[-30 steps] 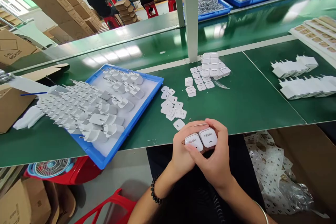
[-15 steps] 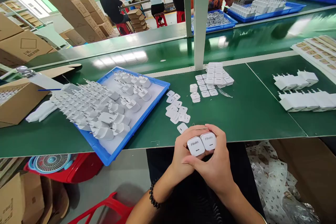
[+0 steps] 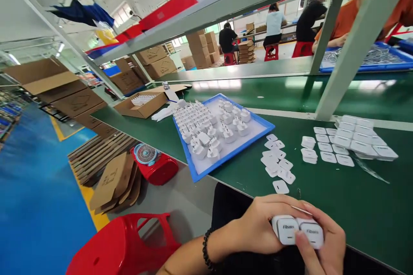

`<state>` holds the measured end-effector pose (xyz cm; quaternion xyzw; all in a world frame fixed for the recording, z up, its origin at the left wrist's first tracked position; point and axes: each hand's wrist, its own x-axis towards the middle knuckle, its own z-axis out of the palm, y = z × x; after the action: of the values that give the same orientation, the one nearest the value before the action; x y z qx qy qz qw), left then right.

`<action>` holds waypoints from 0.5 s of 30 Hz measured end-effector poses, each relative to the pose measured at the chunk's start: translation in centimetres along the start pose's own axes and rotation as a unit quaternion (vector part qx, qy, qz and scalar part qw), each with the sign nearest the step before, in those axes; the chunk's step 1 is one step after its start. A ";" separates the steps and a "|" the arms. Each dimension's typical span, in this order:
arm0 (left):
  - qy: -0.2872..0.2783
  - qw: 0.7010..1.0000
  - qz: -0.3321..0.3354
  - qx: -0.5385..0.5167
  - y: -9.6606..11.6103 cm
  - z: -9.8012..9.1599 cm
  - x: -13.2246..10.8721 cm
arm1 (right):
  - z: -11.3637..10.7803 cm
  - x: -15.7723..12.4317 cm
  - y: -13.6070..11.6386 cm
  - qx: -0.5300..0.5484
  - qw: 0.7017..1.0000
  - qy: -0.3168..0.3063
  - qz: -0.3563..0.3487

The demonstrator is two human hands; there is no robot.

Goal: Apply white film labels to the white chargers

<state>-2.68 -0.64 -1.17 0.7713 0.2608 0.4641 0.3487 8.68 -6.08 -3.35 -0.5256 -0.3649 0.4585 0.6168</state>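
Two white charger plugs are held side by side above my lap, their printed faces with a small port slot turned towards me. My left hand (image 3: 261, 222) wraps round the left charger (image 3: 284, 227). Fingers of my right hand (image 3: 334, 238) close round the right charger (image 3: 316, 228). My right thumb lies over the lower inner corner of its face. The chargers' prongs are hidden. Beyond my hands, loose white square face plates (image 3: 274, 163) lie scattered on the green bench. Stacked sheets of joined plates (image 3: 358, 135) rest farther right.
A blue tray (image 3: 232, 165) of white chargers, prongs up, overhangs the bench edge. Behind it stands an open carton (image 3: 145, 109). A white post (image 3: 351, 51) rises from the bench. A red stool (image 3: 100, 245) and fan (image 3: 146, 154) are at left. Co-workers sit beyond.
The view has swung left, so the bench things appear farther right or out of view. Both hands still hold the two chargers; my right thumb has moved onto the right charger's face.
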 end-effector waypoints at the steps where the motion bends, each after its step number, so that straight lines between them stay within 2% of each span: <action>1: -0.017 1.000 0.009 0.021 0.3 -0.8 0.1 | 0.1 0.0 0.0 0.026 1.000 -0.018 0.003; 3: -0.053 0.992 0.025 0.113 0.8 -3.1 0.6 | 0.2 0.4 -0.1 0.069 0.996 -0.052 -0.006; 4: -0.066 0.978 0.034 0.195 0.9 -4.4 1.1 | 0.0 0.8 -0.2 0.077 0.995 -0.063 -0.014; 5: -0.076 0.952 0.045 0.294 0.7 -5.8 1.9 | -0.3 1.2 -0.2 0.075 0.995 -0.070 -0.017; 7: -0.110 0.860 0.060 0.494 -0.2 -8.4 4.1 | -1.2 2.0 0.0 0.054 0.996 -0.071 0.007; 8: -0.122 0.838 0.057 0.528 -1.1 -9.5 5.6 | -1.7 2.4 0.1 0.044 0.996 -0.067 0.026; 11: -0.121 0.823 0.040 0.554 -4.8 -11.5 10.8 | -2.7 3.1 0.3 0.026 0.996 -0.067 0.052; 15: -0.098 0.824 0.022 0.557 -10.2 -11.2 16.4 | -3.1 3.2 -0.1 0.007 0.996 -0.080 0.037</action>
<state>-6.47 20.94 3.30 0.8814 0.4222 0.1696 -0.1270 12.60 -4.05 -3.93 -0.4963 -0.3898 0.5243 0.5717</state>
